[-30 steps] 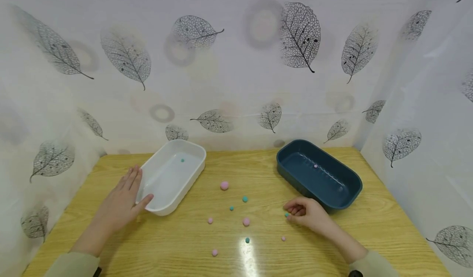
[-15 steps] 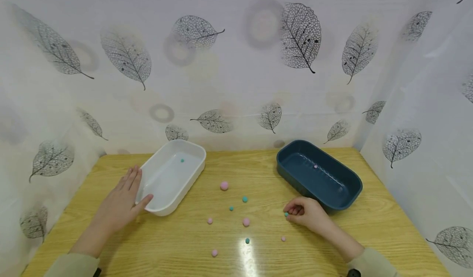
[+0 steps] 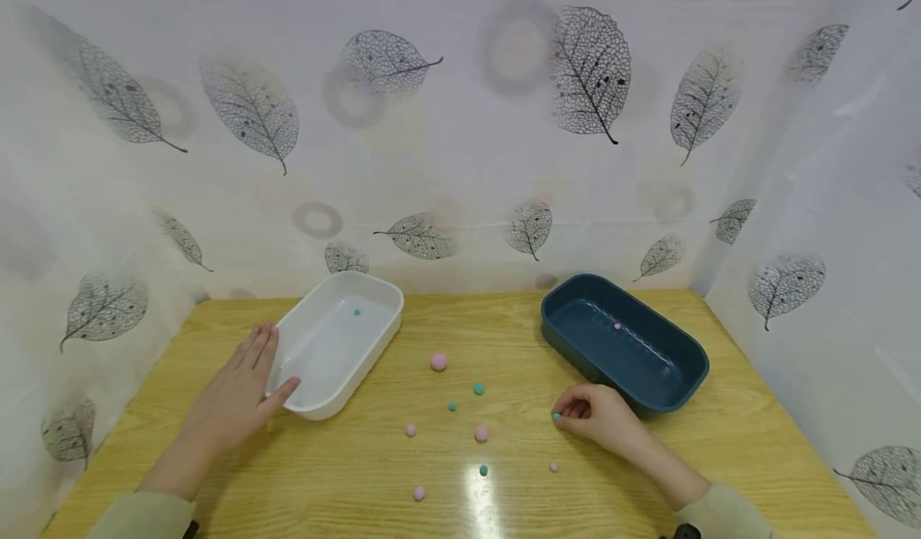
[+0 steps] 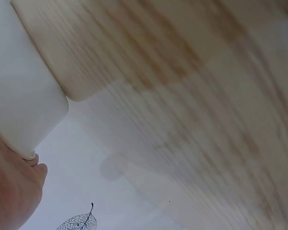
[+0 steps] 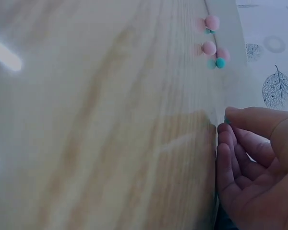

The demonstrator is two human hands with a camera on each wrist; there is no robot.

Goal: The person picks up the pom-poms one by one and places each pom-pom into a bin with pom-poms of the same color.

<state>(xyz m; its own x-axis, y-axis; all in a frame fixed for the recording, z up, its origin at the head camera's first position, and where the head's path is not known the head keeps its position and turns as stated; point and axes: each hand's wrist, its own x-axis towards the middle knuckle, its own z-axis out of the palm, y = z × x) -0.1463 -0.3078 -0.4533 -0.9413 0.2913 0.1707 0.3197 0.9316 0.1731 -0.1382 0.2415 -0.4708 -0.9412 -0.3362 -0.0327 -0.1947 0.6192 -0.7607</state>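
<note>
My right hand (image 3: 600, 419) pinches a small teal ball (image 3: 556, 417) between thumb and index finger, low over the table in front of the dark blue basin (image 3: 576, 347). In the right wrist view the ball peeks out at the tips of the thumb and fingers (image 5: 249, 117). With fingers straight, my left hand (image 3: 233, 391) rests along the left side of the white basin (image 3: 374, 359), its thumb over the near rim. The left wrist view shows that hand (image 4: 14, 187) against the basin's wall (image 4: 29, 91). One teal ball (image 3: 356, 312) lies in the white basin, one pink ball (image 3: 616, 326) in the blue one.
Several loose pink and teal balls lie between the basins, among them a larger pink ball (image 3: 438, 362), a teal ball (image 3: 478, 389) and a pink ball (image 3: 553, 466) near my right wrist. A leaf-print curtain (image 3: 460, 123) surrounds the wooden table (image 3: 324, 483).
The teal ball at my right fingertips has shifted very slightly left with the hand. My left hand and both basins stay in place; the head view has turned a little.
</note>
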